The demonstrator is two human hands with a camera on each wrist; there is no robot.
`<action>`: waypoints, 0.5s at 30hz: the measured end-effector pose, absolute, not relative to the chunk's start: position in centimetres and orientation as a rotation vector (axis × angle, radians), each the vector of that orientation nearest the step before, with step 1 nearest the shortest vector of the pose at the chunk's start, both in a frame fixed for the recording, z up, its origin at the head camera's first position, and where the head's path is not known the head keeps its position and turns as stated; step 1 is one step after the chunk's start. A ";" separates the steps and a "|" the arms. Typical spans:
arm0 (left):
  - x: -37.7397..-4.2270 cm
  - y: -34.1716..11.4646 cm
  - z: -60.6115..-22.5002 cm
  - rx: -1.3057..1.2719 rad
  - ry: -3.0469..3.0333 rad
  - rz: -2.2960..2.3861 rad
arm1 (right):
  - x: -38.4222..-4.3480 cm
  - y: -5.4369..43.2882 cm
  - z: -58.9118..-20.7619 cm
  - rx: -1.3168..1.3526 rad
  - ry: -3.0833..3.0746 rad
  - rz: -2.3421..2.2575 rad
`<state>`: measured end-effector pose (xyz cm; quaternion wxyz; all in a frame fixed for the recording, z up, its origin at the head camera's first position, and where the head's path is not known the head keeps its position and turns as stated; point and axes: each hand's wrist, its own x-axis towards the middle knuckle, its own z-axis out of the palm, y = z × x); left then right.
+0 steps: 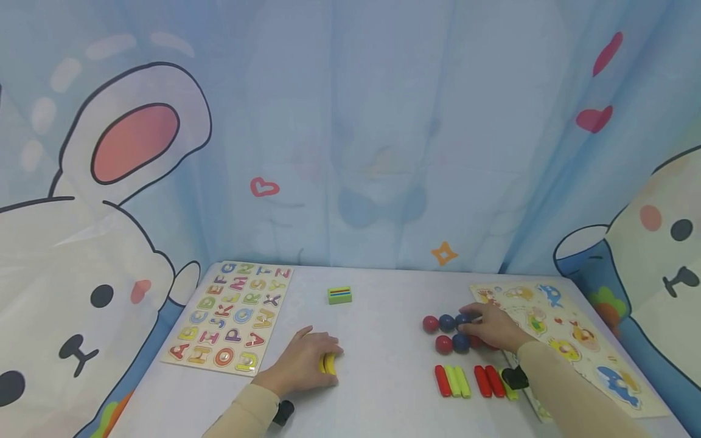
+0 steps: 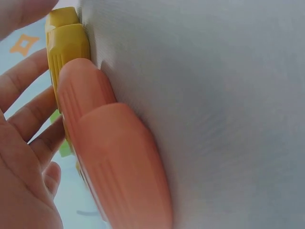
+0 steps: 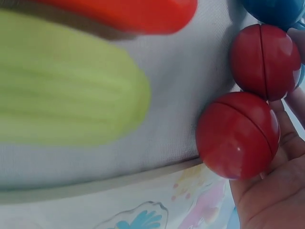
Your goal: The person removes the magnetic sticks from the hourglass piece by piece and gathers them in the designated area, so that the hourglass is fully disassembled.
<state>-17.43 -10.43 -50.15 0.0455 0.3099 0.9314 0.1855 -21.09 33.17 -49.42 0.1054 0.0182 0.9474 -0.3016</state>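
My left hand (image 1: 306,362) holds two yellow grooved bars (image 1: 327,364) between thumb and fingers, on the white table. Two salmon-orange bars (image 2: 124,162) lie nearer that wrist in the left wrist view; the hand hides them from the head view. My right hand (image 1: 495,327) pinches a blue ball (image 1: 464,319) at the back of a cluster. Around it are another blue ball (image 1: 446,323), red balls (image 1: 430,324), and a front blue ball (image 1: 460,344). Two red balls (image 3: 238,135) sit beneath the palm in the right wrist view.
A letter puzzle board (image 1: 219,316) lies at left, an animal puzzle board (image 1: 569,340) at right. A small green block with coloured stripes (image 1: 339,295) stands at the back. Red bars (image 1: 442,381) and light-green bars (image 1: 457,381) lie in front of the balls. A printed curtain (image 1: 378,134) hangs behind.
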 end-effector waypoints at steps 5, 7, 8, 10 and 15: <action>-17.5 -10.4 -49.8 0.922 2.830 0.564 | -21.0 33.6 -49.5 0.033 2.795 -0.886; -17.6 -10.4 -49.5 0.908 2.832 0.558 | -21.0 33.8 -49.5 0.020 2.798 -0.885; -17.6 -10.5 -49.3 0.903 2.835 0.562 | -21.0 33.9 -49.5 0.014 2.801 -0.881; -17.6 -10.8 -49.0 0.902 2.845 0.561 | -21.1 34.0 -49.2 0.010 2.815 -0.877; -17.6 -12.1 -47.9 0.955 2.877 0.553 | -20.7 34.1 -47.7 -0.047 2.898 -0.817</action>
